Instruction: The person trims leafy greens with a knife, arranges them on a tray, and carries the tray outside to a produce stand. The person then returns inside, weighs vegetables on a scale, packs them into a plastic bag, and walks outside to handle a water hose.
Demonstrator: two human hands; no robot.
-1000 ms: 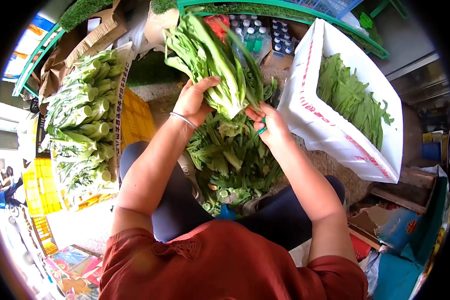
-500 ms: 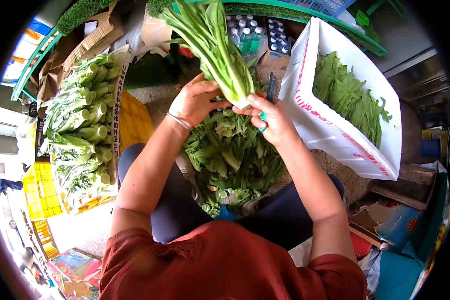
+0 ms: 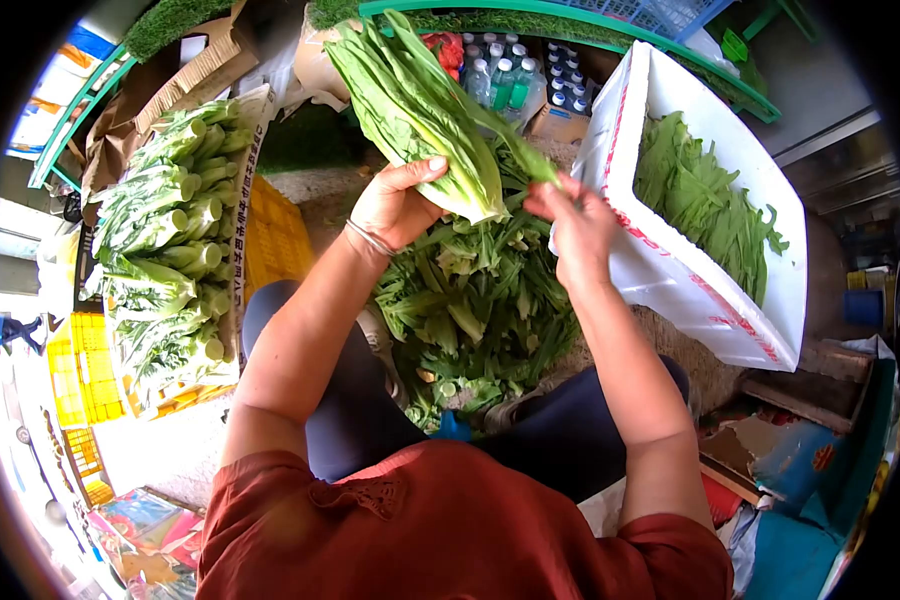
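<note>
My left hand (image 3: 405, 205), with a bracelet on its wrist, grips a long leafy green lettuce head (image 3: 420, 135) near its cut base. The leaves point up and to the left. My right hand (image 3: 578, 222), a little blurred, pinches the end of a single leaf (image 3: 515, 150) that slants away from the head's right side. Whether a knife is still in the right hand cannot be made out. Below both hands lies a heap of loose leaves (image 3: 475, 310) on the floor between my legs.
At right stands a white foam box (image 3: 695, 285) with green leaves (image 3: 700, 190) inside. Trimmed lettuce heads (image 3: 185, 225) are stacked at left, beside a yellow crate (image 3: 275, 235). Bottles (image 3: 505, 85) stand at the back under a green rail (image 3: 530, 15).
My right hand has moved right from the lettuce base, drawing one leaf outward. The head has tilted further left in my left hand. The knife seen earlier at my right hand no longer shows.
</note>
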